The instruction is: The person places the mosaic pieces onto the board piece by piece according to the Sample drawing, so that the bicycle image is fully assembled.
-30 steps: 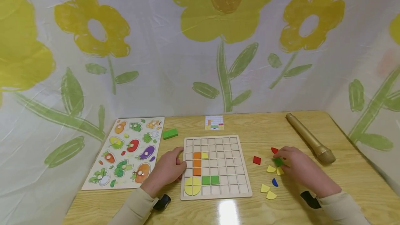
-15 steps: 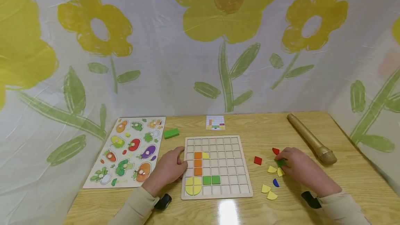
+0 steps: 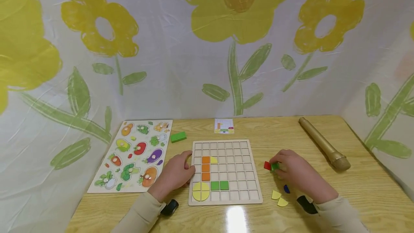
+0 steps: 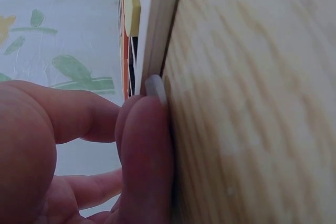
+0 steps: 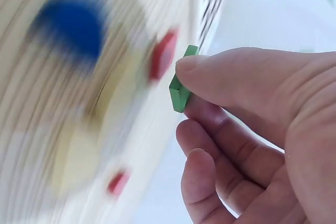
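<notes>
In the head view, a wooden grid board (image 3: 240, 168) lies at the middle of the table. It holds three orange squares (image 3: 206, 168), two green squares (image 3: 219, 185), and several yellow quarter-circles (image 3: 201, 191). My left hand (image 3: 176, 170) grips the board's left edge; the left wrist view puts my fingertips at the board's side (image 4: 153, 35). To the right of the board, my right hand (image 3: 295, 170) pinches a green square tile (image 5: 182, 87) between thumb and finger, close above a red square (image 3: 267, 165). The hand hides some loose pieces from the head view.
Two yellow quarter-circles (image 3: 279, 198) and a blue piece (image 3: 286, 189) lie near my right hand. Behind the board sits a small pattern card (image 3: 224, 126). A vegetable puzzle (image 3: 132, 154) and a green block (image 3: 178, 137) are on the left, a gold microphone (image 3: 326, 145) on the right.
My right hand has lifted the green tile from among the loose pieces and carried it left, toward the red square. My left hand stays at the board's edge.
</notes>
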Demonstrator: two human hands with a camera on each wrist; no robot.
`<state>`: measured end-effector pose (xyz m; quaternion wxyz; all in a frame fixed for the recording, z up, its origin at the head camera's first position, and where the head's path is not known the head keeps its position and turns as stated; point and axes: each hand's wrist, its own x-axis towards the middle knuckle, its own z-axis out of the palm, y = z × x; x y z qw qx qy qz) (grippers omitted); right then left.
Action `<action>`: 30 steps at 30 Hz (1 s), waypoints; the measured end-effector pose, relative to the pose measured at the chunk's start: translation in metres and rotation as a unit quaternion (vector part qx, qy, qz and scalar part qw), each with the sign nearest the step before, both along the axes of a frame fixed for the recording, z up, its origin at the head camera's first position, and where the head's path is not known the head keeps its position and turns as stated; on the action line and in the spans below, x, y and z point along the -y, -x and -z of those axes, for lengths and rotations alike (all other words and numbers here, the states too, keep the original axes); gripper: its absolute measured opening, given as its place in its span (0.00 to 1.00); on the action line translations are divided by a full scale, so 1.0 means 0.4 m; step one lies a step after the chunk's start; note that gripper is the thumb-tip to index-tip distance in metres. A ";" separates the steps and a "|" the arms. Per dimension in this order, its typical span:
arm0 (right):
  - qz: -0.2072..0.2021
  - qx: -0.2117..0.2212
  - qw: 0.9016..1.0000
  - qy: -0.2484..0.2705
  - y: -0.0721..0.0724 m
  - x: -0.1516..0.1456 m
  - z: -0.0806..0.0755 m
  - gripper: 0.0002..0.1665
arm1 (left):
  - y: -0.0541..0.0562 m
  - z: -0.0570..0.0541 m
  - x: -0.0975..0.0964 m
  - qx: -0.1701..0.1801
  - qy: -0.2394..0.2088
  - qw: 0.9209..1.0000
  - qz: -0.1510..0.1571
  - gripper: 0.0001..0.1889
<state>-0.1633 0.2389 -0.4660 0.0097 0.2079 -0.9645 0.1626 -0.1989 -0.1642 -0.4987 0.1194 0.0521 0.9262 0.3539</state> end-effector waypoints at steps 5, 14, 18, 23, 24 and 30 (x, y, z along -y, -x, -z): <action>-0.034 -0.005 0.999 0.007 -0.008 0.097 -0.002 0.13 | -0.004 -0.005 -0.002 -0.002 0.002 1.000 -0.004 0.34; -0.079 0.016 0.997 0.018 -0.041 0.208 -0.005 0.15 | -0.010 -0.012 -0.004 -0.003 0.008 1.000 0.001 0.34; -0.092 0.018 0.995 0.017 -0.045 0.239 0.000 0.15 | -0.010 -0.013 -0.001 -0.006 0.010 1.000 0.002 0.34; -0.102 0.008 0.995 0.007 -0.045 0.264 0.014 0.14 | -0.007 -0.009 -0.002 -0.006 0.009 1.000 0.000 0.34; -0.104 0.006 0.995 0.005 -0.044 0.266 0.016 0.14 | -0.007 -0.009 -0.002 -0.004 0.008 1.000 0.000 0.34; -0.110 0.009 0.994 -0.001 -0.043 0.276 0.025 0.12 | -0.005 -0.009 -0.004 -0.003 0.004 1.000 0.002 0.33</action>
